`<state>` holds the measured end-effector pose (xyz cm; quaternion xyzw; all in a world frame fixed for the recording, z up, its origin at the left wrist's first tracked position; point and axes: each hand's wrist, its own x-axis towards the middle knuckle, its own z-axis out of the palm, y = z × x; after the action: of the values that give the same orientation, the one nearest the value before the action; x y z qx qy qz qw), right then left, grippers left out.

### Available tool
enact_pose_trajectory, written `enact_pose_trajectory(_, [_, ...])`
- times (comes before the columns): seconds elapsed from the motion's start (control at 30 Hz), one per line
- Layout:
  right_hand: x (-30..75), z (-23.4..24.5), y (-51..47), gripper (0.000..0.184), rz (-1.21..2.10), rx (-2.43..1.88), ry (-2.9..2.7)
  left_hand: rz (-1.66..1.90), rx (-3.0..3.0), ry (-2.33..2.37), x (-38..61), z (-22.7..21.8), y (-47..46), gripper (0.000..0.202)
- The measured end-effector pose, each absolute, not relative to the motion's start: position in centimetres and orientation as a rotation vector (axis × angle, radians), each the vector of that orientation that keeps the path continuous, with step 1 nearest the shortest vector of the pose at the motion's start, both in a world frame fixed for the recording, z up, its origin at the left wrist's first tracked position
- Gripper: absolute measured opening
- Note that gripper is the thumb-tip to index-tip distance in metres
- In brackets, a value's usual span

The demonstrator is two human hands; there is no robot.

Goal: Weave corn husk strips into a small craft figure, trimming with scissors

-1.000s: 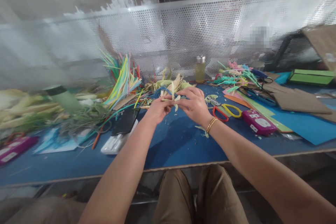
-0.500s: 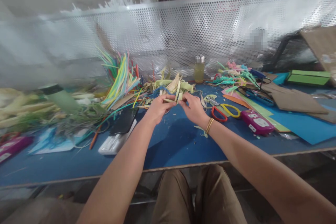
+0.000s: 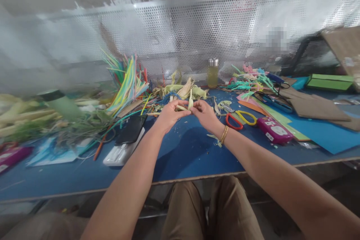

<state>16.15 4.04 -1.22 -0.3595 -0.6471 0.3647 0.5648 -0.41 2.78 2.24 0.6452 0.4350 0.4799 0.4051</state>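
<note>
Between my hands, above the blue table, is a pale green corn husk strip (image 3: 191, 101) with one end sticking up. My left hand (image 3: 173, 114) pinches it from the left, thumb against fingers. From the right, my right hand (image 3: 205, 114) grips the same strip at its lower part; a gold bracelet (image 3: 224, 135) circles that wrist. The fingertips of both hands nearly meet. Just behind them lies a heap of dry corn husks (image 3: 198, 92) with some blue fibre. Scissors (image 3: 233, 120) with one red and one yellow handle lie right of my right hand.
A phone (image 3: 131, 129) rests on a white case (image 3: 123, 153) at left, near colourful pipe cleaners (image 3: 131, 84). A bottle (image 3: 213, 75) stands by the perforated metal screen (image 3: 239, 33). A purple box (image 3: 274, 130), coloured paper (image 3: 317, 135) and cardboard (image 3: 317, 107) lie right.
The husk loop between my fingers has been drawn together into a narrower upright piece. Both hands stay in nearly the same place, still pinching.
</note>
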Motion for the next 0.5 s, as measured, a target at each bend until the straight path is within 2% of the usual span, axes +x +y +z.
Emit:
enact_pose_trajectory(0.2, [16.8,-0.4,3.6,0.026,0.56,-0.894,-1.625,1.21,1.59,1.147,-0.2,2.1,2.8,0.044])
enact_pose_trajectory(0.3, [17.3,0.2,3.4,0.042,0.509,-0.795,-1.729,1.155,1.592,1.12,-0.4,2.4,2.7,0.046])
enact_pose_trajectory(0.37, [17.6,0.4,3.3,0.045,0.508,-0.756,-1.79,1.118,1.601,1.076,-0.5,2.6,2.5,0.051])
enact_pose_trajectory(0.5, [17.9,0.7,3.2,0.021,0.479,-0.859,-1.843,1.096,1.643,1.019,-0.6,2.9,2.3,0.051])
